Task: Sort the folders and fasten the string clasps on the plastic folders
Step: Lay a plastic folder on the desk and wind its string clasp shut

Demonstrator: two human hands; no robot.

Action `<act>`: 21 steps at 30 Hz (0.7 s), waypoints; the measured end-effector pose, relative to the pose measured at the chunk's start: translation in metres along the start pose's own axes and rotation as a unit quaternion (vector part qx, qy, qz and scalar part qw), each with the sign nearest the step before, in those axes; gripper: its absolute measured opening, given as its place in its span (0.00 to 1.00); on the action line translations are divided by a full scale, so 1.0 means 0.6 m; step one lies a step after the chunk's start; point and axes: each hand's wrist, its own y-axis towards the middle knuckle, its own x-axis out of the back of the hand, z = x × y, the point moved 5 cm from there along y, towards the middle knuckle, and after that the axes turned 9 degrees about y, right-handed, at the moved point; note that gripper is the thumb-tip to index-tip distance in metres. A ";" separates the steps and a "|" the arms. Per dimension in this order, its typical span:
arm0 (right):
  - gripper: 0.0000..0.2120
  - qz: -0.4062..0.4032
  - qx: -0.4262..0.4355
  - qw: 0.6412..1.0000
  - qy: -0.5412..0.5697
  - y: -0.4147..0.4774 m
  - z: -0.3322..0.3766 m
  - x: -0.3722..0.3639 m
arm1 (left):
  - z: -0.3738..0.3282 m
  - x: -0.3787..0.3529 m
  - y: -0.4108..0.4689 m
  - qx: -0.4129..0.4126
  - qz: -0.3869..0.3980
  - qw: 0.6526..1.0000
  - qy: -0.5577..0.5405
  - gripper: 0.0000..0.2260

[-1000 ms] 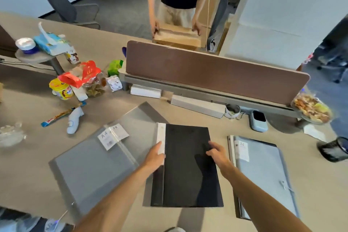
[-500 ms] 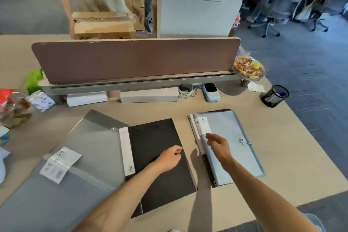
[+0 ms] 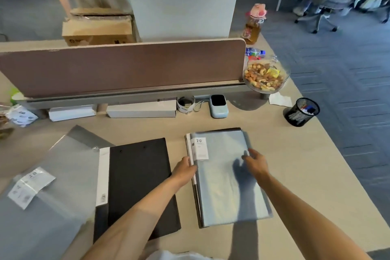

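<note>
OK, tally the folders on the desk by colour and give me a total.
Black folder: 1
Light blue folder, the left hand at its spine: 1
Translucent grey folder: 1
Total: 3

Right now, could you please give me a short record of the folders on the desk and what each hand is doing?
left hand: gripping the left spine edge of the light blue folder
right hand: open, fingers spread at the blue folder's right edge
blue folder: lies on the desk, label reads 20, on top of a darker folder
black folder: flat, left of the blue one, untouched
translucent grey folder: far left, partly under the black folder
string clasp: not visible
</note>
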 end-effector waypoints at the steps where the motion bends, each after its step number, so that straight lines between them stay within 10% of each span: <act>1: 0.21 0.006 -0.003 1.000 -0.026 0.013 -0.009 0.005 | -0.001 -0.004 0.004 0.009 -0.010 1.000 -0.008 0.22; 21: 0.11 0.158 0.004 0.987 0.008 -0.072 0.048 -0.135 | 0.087 0.110 -0.079 0.017 -0.087 0.922 -0.378 0.19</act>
